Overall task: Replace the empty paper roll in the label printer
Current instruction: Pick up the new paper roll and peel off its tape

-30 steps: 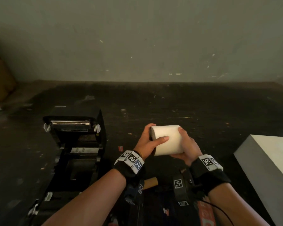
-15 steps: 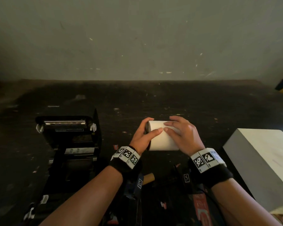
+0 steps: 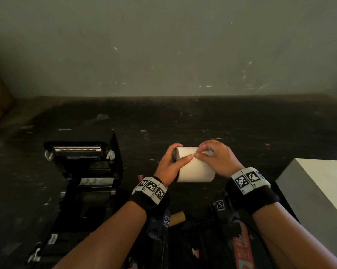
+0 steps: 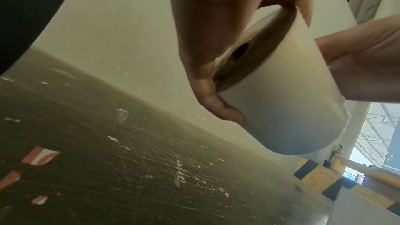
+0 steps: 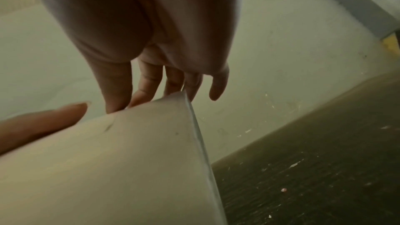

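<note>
text: none legible | wrist bands [image 3: 151, 188]: black-and-white square code markers only

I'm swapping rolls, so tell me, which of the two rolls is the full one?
The white paper roll held between both hands above the table is full. The other, a bare brown cardboard core, lies on the table below it.

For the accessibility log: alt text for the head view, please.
Two hands hold a white paper roll above a dark table: the left hand grips its end, the right hand picks at its top. A black label printer stands open to the left.
</note>
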`<action>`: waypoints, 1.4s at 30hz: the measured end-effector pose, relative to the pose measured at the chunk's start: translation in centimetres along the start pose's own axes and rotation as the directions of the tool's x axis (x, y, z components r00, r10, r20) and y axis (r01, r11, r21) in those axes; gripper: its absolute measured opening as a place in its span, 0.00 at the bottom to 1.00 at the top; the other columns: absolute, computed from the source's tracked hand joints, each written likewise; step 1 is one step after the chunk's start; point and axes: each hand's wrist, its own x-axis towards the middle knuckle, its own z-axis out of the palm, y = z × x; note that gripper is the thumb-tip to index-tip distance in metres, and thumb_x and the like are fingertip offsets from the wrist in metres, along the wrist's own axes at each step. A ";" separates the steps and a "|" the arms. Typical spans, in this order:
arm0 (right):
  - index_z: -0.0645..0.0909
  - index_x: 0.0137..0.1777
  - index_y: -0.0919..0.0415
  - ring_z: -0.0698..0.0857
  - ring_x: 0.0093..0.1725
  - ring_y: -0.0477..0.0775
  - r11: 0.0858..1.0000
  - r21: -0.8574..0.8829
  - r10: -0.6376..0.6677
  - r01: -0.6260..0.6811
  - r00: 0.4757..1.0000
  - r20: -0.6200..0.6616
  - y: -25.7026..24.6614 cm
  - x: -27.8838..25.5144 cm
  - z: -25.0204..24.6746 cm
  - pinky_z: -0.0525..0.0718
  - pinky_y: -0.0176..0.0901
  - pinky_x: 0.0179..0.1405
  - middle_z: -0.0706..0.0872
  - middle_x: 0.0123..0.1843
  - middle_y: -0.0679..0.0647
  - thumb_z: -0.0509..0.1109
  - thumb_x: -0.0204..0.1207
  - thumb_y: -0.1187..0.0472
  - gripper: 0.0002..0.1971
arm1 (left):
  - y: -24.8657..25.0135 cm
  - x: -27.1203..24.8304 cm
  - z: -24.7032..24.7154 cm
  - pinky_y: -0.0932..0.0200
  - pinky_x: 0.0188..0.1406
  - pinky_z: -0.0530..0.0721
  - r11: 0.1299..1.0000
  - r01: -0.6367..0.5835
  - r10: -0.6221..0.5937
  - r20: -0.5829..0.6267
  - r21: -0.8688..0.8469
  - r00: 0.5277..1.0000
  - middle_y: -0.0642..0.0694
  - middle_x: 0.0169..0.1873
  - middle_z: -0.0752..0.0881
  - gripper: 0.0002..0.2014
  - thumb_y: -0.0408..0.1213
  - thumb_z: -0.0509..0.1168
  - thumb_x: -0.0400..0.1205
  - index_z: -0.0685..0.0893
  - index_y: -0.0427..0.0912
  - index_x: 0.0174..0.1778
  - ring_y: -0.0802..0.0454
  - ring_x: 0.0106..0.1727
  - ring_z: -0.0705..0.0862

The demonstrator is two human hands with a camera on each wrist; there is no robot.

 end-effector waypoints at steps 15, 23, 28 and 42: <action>0.83 0.51 0.57 0.75 0.59 0.44 0.999 -0.014 -0.034 0.035 0.994 0.099 0.2 1.4 0.6 0.69 0.36 0.56 0.79 0.60 0.49 0.68 0.78 0.57 0.06 | -0.3 0.3 -0.9 0.47 0.46 0.87 1.000 0.031 -0.031 -0.002 -0.001 1.000 0.47 0.59 0.77 0.16 0.45 0.68 0.79 0.73 0.61 0.59 0.46 0.56 0.82; 0.80 0.51 0.60 0.81 0.55 0.48 0.981 -0.021 -0.195 0.195 0.980 -0.034 0.6 0.8 1.7 0.79 0.39 0.55 0.82 0.56 0.53 0.66 0.79 0.59 0.06 | -0.3 0.6 -1.2 0.49 0.41 0.86 0.996 0.083 -0.083 0.001 -0.021 0.997 0.45 0.62 0.76 0.19 0.47 0.67 0.79 0.72 0.60 0.64 0.45 0.57 0.82; 0.79 0.52 0.61 0.82 0.53 0.47 0.963 -0.060 -0.268 0.263 0.960 -0.082 0.9 0.5 2.1 0.80 0.39 0.53 0.82 0.54 0.52 0.66 0.79 0.60 0.06 | -0.3 0.8 -1.2 0.48 0.40 0.86 0.993 0.114 -0.114 0.002 -0.023 0.993 0.45 0.63 0.76 0.18 0.47 0.66 0.79 0.71 0.62 0.64 0.45 0.57 0.81; 0.86 0.54 0.56 0.83 0.52 0.47 0.937 -0.147 -0.328 0.318 0.943 -0.054 1.4 0.7 1.9 0.79 0.50 0.60 0.83 0.52 0.48 0.69 0.76 0.58 0.09 | -0.7 0.5 -1.5 0.42 0.46 0.87 0.993 0.121 -0.121 0.010 0.006 0.993 0.45 0.63 0.77 0.16 0.50 0.66 0.79 0.73 0.63 0.61 0.43 0.58 0.82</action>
